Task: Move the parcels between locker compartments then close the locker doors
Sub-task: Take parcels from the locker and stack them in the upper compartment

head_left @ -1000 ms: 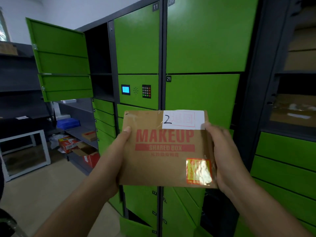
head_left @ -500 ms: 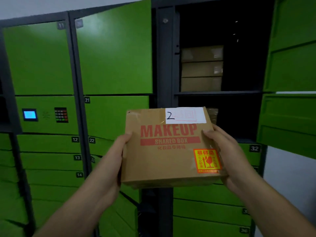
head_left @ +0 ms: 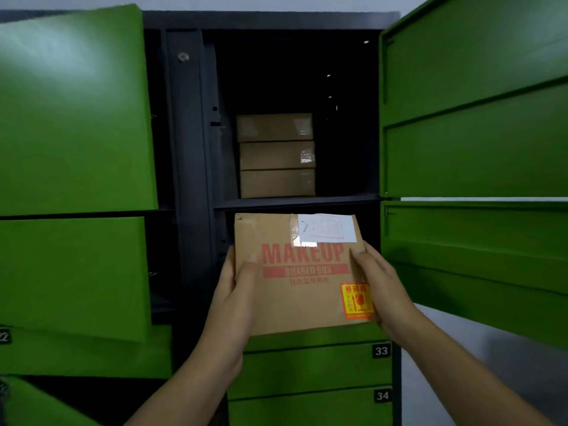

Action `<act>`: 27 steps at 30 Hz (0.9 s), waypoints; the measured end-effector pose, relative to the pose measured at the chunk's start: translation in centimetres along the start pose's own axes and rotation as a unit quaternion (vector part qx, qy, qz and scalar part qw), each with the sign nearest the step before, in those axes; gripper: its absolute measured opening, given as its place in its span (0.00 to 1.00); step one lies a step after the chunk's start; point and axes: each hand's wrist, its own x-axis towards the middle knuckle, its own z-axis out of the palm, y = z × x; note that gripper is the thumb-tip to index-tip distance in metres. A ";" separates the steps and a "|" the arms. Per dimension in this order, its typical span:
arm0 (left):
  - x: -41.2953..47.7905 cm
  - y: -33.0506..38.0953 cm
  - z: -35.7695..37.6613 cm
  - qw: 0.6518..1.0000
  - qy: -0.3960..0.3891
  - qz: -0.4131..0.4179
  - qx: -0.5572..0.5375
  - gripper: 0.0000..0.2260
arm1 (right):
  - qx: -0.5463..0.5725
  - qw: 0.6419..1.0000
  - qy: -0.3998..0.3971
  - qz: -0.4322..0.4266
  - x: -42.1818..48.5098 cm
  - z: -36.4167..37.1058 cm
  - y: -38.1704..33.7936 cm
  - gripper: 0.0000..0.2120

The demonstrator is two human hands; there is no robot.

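- Here, both hands held one flat cardboard parcel (head_left: pixel 302 290) in front of the open right-hand column of the locker (head_left: pixel 187 155).
- The left hand (head_left: pixel 235 295) gripped the parcel's left edge, thumb lying on the printed face and the other fingers hidden behind the box.
- The right hand (head_left: pixel 379 287) clasped the right edge, thumb on the face near the word MAKEUP and the palm along the side beside the orange fragile sticker (head_left: pixel 356 301).
- The parcel's face was turned up toward the camera, showing red lettering "MAKEUP SHARED BOX" and a white label (head_left: pixel 327 228) at its upper right; the handwritten mark on the label was too blurred to read.
- The parcel's far edge sat at the mouth of the lower open compartment (head_left: pixel 370 229), just under the dark shelf (head_left: pixel 295 202) that divides it from the one above; whether it rested on anything could not be told.
- In the upper compartment, three brown boxes (head_left: pixel 276 155) stood stacked one on another at the back.
- Two green doors (head_left: pixel 473 124) of these compartments swung open to the right, the upper one above the lower.
- Below the parcel, the closed green doors numbered 33 (head_left: pixel 381 351) and 34 (head_left: pixel 382 396) were shut.
- To the left, other green doors (head_left: pixel 73 118) stood partly ajar from the dark frame.
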 end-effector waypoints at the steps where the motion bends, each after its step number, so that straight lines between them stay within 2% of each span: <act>1: 1.2 -0.4 0.6 1.000 0.000 0.004 -0.002 0.21 | -0.006 1.000 0.001 -0.004 1.2 -0.4 0.4 0.14; 5: 5.3 -2.3 2.9 0.999 -0.012 0.038 0.012 0.22 | -0.043 0.999 -0.005 -0.023 5.1 -1.3 1.7 0.17; 11: 9.8 -3.4 3.1 0.997 0.011 0.074 0.014 0.14 | -0.052 0.996 -0.028 -0.064 9.1 -1.0 1.9 0.12; 15: 11.3 -4.5 2.3 0.997 0.008 0.071 0.020 0.14 | -0.056 0.993 -0.054 -0.090 9.9 -0.8 2.6 0.16; 21: 11.8 -4.6 1.7 0.997 0.004 0.070 0.026 0.17 | -0.074 0.989 -0.053 -0.116 10.0 -0.4 3.1 0.20; 27: 11.1 -5.9 0.8 0.990 -0.004 0.135 0.030 0.22 | -0.124 0.978 -0.038 -0.165 8.8 -0.8 4.2 0.29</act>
